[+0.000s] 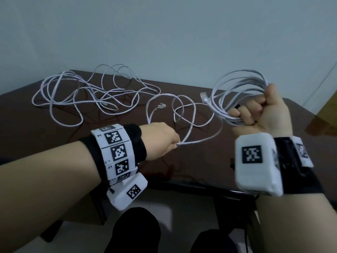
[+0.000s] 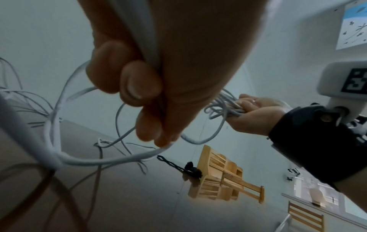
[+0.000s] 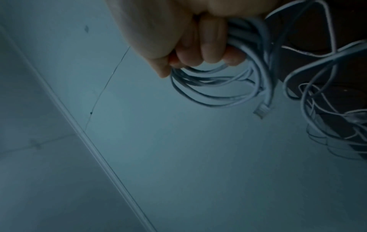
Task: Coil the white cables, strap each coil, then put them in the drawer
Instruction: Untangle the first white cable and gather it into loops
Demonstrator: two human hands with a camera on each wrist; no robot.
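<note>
Right hand [image 1: 262, 110] gripping coil [image 1: 235, 88], left hand [image 1: 160, 141] pinching cable [image 1: 198, 141]

White cables [image 1: 94, 92]; dark brown table [image 1: 182, 154] (glossy); black-white checkered wristbands [image 1: 116, 152].

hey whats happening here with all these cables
A person is winding a white network cable into a coil. The right hand grips the gathered coil above the dark brown table, while the left hand holds the loose run of the same cable, ready to feed the next loop. A second white cable lies uncoiled in a tangle at the table's far left. No strap is on the coil yet.
</note>
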